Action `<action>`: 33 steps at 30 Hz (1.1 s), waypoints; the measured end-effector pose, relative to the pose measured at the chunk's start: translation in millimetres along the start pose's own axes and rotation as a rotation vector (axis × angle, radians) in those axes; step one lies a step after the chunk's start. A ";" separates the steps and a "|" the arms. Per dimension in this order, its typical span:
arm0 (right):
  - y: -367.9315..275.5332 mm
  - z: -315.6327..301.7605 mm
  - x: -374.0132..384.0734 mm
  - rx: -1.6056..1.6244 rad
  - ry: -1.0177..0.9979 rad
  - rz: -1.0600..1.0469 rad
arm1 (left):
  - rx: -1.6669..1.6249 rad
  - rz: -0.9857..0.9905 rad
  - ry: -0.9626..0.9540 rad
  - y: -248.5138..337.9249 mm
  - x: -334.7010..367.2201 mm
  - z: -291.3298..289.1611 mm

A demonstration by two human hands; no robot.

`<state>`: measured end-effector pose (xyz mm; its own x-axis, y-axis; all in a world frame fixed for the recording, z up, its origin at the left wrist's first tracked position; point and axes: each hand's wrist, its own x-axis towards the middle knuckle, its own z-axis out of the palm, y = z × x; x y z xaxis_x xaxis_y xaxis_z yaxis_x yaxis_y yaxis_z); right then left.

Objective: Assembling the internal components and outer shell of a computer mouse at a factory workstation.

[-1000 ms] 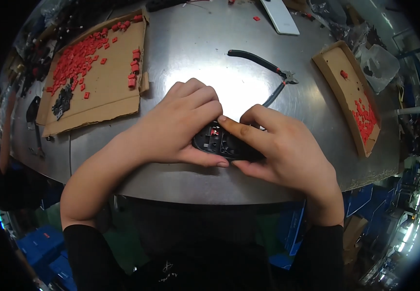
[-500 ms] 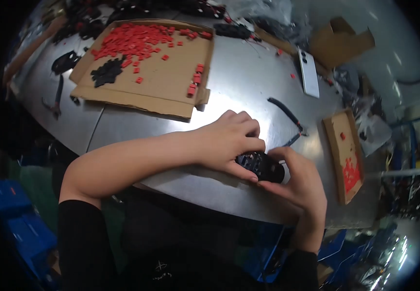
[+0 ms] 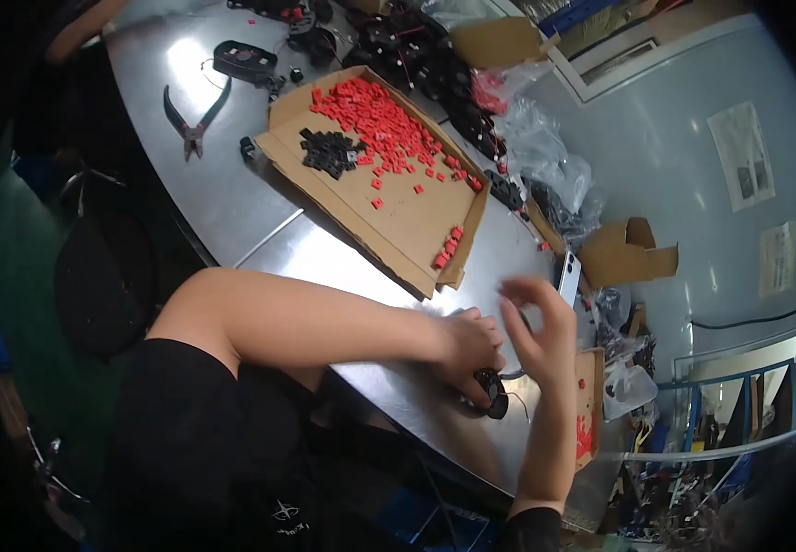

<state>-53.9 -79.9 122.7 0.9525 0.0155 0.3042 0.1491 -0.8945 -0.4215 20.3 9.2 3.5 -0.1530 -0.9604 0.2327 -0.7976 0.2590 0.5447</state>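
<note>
I've got the L hand [image 3: 470, 351] closed on a small rounded black part [image 3: 496, 396], thumb across its near side; the part sits over the metal table [image 3: 242, 207], nr its front edge, can't tell if touching. Thin wire [image 3: 524, 399] curves just R of it. R hand [image 3: 547, 336] is raised beside it, thumb & fingers spread apart, a bit blurry on my feed.

Beyond the L hand I see a big cardboard tray [image 3: 409, 241] w/ loose red pieces [image 3: 375, 115], a pile of black pieces [image 3: 328, 153] & a short row of red blocks [image 3: 448, 248] along its R side. Pliers [image 3: 193, 136] lie far L, handles spread, nr a black shell [image 3: 244, 61]. Past the R hand: white phone [image 3: 570, 273], smaller cardboard tray [image 3: 586, 397] w/ red bits, clear plastic bags [image 3: 559, 166] behind.
</note>
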 end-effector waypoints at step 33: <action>130.3 1.6 -112.0 -0.026 0.091 0.580 | -0.049 0.132 0.149 -13.7 -2.4 5.7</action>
<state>-140.8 -197.4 32.3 0.8496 -0.5172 0.1030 -0.3973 -0.7561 -0.5201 28.3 7.4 -9.0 -0.1640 -0.8929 0.4192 -0.7463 0.3902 0.5392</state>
